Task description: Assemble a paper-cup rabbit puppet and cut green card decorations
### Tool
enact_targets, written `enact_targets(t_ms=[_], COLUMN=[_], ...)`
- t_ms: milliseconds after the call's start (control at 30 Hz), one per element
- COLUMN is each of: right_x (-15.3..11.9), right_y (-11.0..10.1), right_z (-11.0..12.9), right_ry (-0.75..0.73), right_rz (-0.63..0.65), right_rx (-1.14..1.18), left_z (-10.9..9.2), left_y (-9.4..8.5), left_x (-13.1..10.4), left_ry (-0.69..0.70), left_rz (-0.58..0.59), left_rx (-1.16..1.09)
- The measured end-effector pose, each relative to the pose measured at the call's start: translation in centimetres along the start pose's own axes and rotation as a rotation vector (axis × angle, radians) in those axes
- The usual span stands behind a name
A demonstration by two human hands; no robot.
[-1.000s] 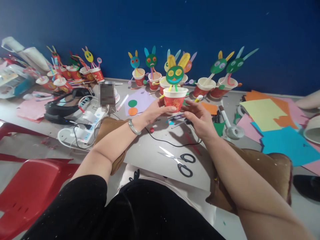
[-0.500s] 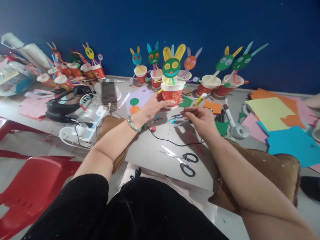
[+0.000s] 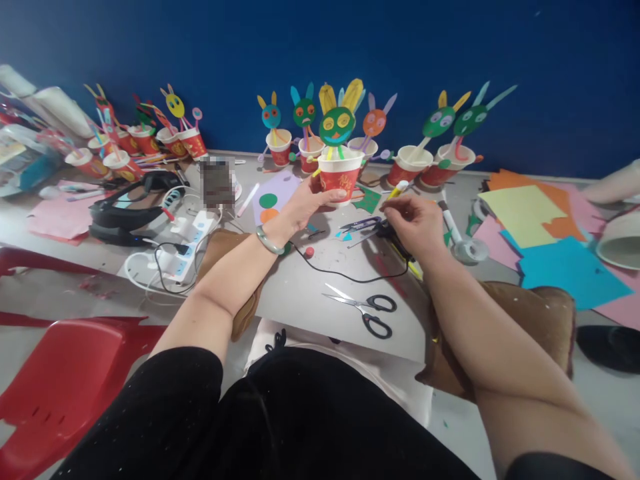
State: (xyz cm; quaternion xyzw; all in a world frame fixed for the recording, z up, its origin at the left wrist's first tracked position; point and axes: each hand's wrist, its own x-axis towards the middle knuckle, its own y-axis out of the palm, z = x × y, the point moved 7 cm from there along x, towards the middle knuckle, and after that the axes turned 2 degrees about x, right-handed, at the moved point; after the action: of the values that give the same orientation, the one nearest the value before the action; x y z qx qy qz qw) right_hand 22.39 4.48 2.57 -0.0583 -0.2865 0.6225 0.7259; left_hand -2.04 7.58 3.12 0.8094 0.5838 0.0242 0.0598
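My left hand (image 3: 307, 203) is wrapped round a red and white paper cup (image 3: 341, 179), with its thumb across the front. Out of the cup rises a green paper face (image 3: 337, 127) with yellow eyes and yellow ears. To the right of the cup, my right hand (image 3: 413, 223) is pinched above the table; anything between its fingertips is too small to make out. Beside those fingertips lie dark scissors (image 3: 363, 225) and a yellow marker (image 3: 399, 191). Larger black-handled scissors (image 3: 363, 307) lie spread nearer my body.
More cups with paper animals (image 3: 413, 163) stand along the blue wall. Coloured paper sheets (image 3: 570, 267) and a tape roll (image 3: 471, 250) lie at right. At left are a power strip (image 3: 187, 250) and a black headset (image 3: 125, 213). Another person's arm (image 3: 615, 183) shows at far right.
The held cup has shifted slightly up and left in the view. My right hand has risen a little, its fingers curled more. The other person's arm and a white cup show more at right.
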Motion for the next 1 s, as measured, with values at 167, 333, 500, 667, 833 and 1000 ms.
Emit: enact_targets(t_ms=[167, 333, 500, 667, 833, 1000], right_x=[0.8, 1.2, 2.1, 3.2, 3.3, 2.7], right_y=[-0.8, -0.4, 4.0, 7.5, 8.3, 6.5], right_z=[-1.1, -1.2, -0.6, -0.1, 0.6, 1.4], right_ry=[0.014, -0.075, -0.25, -0.249, -0.299, -0.285], right_rz=[0.204, 0.3, 0.562, 0.733, 0.825, 0.773], right_rx=[-0.188, -0.462, -0.748, -0.966, -1.053, -0.947], left_z=[-0.4, -1.1, -0.8, -0.9, -1.6, -2.0], left_y=[-0.7, -1.2, -0.7, -0.2, 0.1, -0.2], left_x=[0.4, 0.3, 0.4, 0.3, -0.4, -0.4], left_ry=[-0.016, -0.004, -0.103, -0.169, -0.127, -0.136], left_rz=[-0.007, -0.031, 0.025, 0.037, 0.038, 0.019], left_rx=[-0.048, -0.082, -0.07, -0.15, -0.28, -0.333])
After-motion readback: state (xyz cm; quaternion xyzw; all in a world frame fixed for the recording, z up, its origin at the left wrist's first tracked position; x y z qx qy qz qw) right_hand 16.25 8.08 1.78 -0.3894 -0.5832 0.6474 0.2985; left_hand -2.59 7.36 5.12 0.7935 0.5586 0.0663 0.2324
